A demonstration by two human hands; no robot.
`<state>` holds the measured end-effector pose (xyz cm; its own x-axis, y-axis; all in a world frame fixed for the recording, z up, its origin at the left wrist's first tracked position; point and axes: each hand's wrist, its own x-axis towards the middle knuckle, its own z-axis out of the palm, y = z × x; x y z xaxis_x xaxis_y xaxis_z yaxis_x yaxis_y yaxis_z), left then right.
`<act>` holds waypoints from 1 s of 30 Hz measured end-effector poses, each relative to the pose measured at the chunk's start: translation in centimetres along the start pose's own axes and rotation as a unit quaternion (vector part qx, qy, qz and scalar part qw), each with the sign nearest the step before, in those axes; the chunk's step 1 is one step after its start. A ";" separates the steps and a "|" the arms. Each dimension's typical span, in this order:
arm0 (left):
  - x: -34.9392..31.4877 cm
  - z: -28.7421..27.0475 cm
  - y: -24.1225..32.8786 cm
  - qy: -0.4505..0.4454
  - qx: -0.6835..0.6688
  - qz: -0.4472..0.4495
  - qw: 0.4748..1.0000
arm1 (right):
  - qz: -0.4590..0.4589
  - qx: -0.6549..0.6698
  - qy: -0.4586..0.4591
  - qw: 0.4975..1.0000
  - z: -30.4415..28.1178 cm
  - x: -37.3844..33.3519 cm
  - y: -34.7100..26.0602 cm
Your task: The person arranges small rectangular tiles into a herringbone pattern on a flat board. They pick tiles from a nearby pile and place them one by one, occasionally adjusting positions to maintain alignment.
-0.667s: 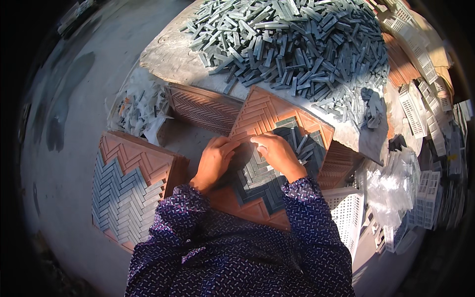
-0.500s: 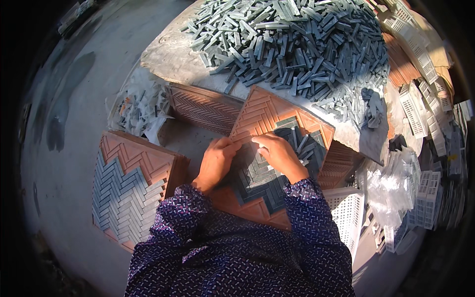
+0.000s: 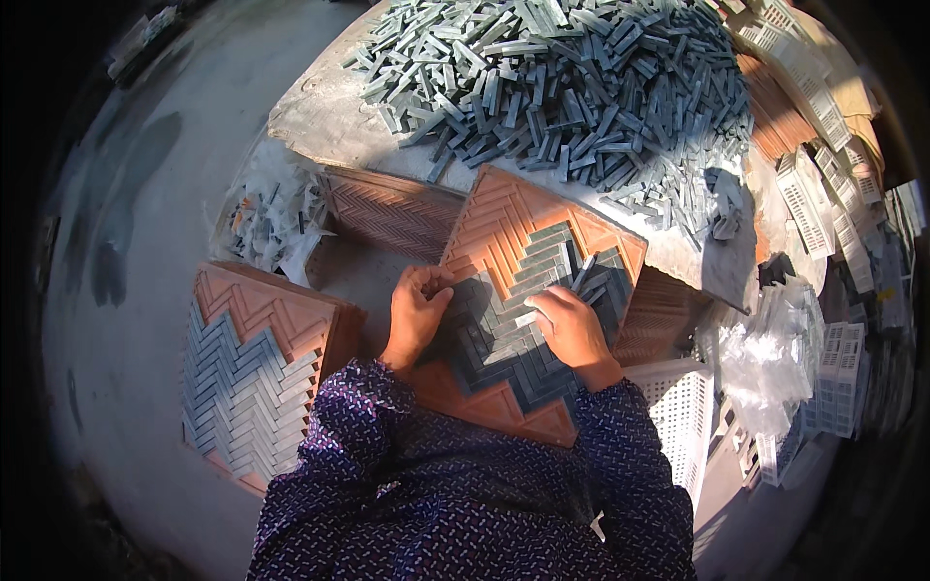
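Note:
A terracotta-coloured herringbone mould tray (image 3: 499, 257) lies tilted before me, partly filled with dark grey stone strips (image 3: 484, 344). Over its middle, my right hand (image 3: 573, 334) pinches a small pale-ended stone strip (image 3: 526, 319) between thumb and fingers. Several loose strips (image 3: 589, 281) rest on the laid ones just beyond that hand. My left hand (image 3: 417, 315) is at the tray's left edge, its fingers curled toward the thumb; whatever they may hold is hidden.
A big heap of grey stone strips (image 3: 572, 87) covers the slab table (image 3: 320, 111) beyond. At left stands a stack of moulds topped with lighter strips (image 3: 237, 387). A white perforated crate (image 3: 678, 407), clear plastic wrapping (image 3: 765, 358) and white grids (image 3: 835, 378) are at right.
My right hand has moved right and nearer, away from my left hand, and a strip now shows in its fingers. My left hand has shifted slightly left.

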<state>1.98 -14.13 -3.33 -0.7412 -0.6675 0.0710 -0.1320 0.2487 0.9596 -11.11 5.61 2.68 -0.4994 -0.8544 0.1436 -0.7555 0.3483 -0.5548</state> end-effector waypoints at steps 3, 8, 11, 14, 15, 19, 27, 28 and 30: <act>0.2 0.2 -0.4 0.022 -0.029 0.009 0.999 | -0.018 -0.018 -0.010 1.000 0.6 -0.1 0.0; 0.1 0.2 -0.9 -0.003 -0.118 -0.095 0.988 | -0.056 -0.040 -0.045 0.997 0.5 -0.2 0.0; 0.1 0.2 -1.3 -0.016 -0.070 -0.064 0.995 | -0.046 -0.021 -0.021 0.998 0.2 -0.2 -0.3; 0.1 -0.1 -0.5 0.015 0.041 0.018 0.999 | 0.025 0.091 -0.007 0.996 -1.2 0.5 -1.9; 0.1 -0.2 -0.7 0.020 0.048 0.024 0.998 | 0.058 0.140 -0.007 0.988 -1.5 0.8 -2.3; 0.5 -0.2 -1.6 0.006 0.039 0.025 0.999 | 0.113 0.383 0.054 0.915 -0.7 1.8 -2.1; 0.6 -0.8 -1.2 -0.033 0.013 0.006 0.999 | 0.184 0.464 0.036 0.866 0.6 3.3 -0.6; 0.5 -0.8 -1.3 -0.035 -0.002 -0.003 0.999 | 0.187 0.454 0.030 0.871 0.9 3.6 -0.4; 0.4 -0.4 -2.3 -0.033 -0.076 -0.018 0.996 | 0.192 0.430 0.020 0.882 1.3 4.5 -0.1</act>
<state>2.26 -15.22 -5.36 -0.7798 -0.6256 0.0224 -0.0617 0.1125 0.9917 -12.73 1.26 2.28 -0.6761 -0.7166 -0.1714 0.0655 0.1733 -0.9827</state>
